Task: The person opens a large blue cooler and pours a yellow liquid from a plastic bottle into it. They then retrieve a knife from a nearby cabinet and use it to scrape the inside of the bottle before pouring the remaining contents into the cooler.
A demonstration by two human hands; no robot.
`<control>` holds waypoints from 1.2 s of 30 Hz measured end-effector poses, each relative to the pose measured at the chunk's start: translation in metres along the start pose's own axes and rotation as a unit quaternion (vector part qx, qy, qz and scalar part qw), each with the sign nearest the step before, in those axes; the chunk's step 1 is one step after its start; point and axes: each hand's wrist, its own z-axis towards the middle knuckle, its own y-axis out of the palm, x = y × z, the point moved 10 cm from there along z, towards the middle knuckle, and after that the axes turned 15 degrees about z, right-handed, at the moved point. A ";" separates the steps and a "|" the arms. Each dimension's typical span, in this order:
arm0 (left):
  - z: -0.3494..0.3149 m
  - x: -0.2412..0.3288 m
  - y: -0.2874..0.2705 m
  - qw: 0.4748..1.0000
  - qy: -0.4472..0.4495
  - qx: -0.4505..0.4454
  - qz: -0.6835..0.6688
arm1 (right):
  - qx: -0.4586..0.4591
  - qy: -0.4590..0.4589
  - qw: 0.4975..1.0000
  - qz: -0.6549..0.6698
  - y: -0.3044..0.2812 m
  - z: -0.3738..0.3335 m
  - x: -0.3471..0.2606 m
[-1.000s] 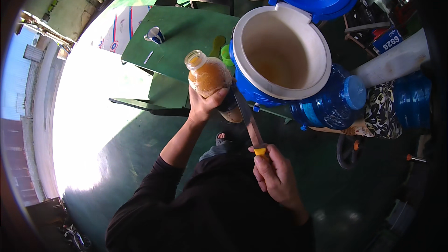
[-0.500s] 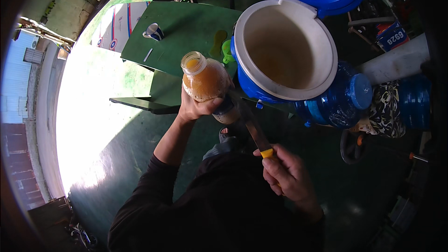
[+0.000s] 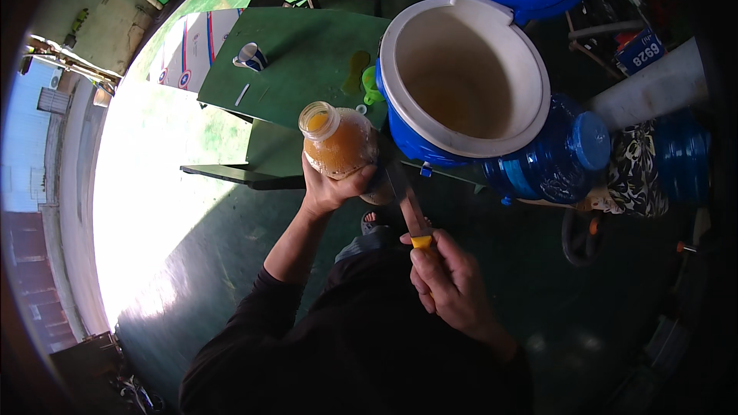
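Above the green floor (image 3: 254, 261), the right hand (image 3: 452, 283) is clamped on a yellow-handled knife (image 3: 421, 242), its blade (image 3: 412, 211) beside a clear bottle (image 3: 344, 146), contact unclear. The left hand (image 3: 326, 188) grips that bottle, uncapped, orange-filled, no cut visible. An open blue cooler (image 3: 453, 143) crowds its right; beyond, a mug (image 3: 247, 55) stands on the tabletop (image 3: 300, 77).

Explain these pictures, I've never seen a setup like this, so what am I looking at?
There's no machine here: a person is working bare-handed. Every picture comes from a wide camera on their head, looking down, so edges look bent, and the picture's left is their left. The left hand grips an uncapped bottle, orange inside. The right hand holds a knife close to the bottle; whether they touch is hard to tell. Beyond, a green table bears a mug and a white strip. To the right is an open cooler, blue outside, white inside.
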 end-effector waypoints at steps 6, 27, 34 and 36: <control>0.007 -0.001 0.004 0.996 -0.011 -0.015 -0.086 | -0.015 0.014 1.000 -0.017 -0.007 -0.010 0.003; 0.005 -0.002 0.006 0.988 -0.011 -0.109 -0.106 | -0.054 0.089 0.994 -0.035 -0.016 -0.020 -0.007; 0.004 0.001 0.005 0.989 -0.011 -0.101 -0.104 | -0.046 0.001 0.986 -0.158 -0.012 -0.015 -0.012; 0.005 0.003 0.005 0.989 -0.001 -0.099 -0.106 | -0.058 0.098 0.993 0.031 -0.010 -0.015 0.002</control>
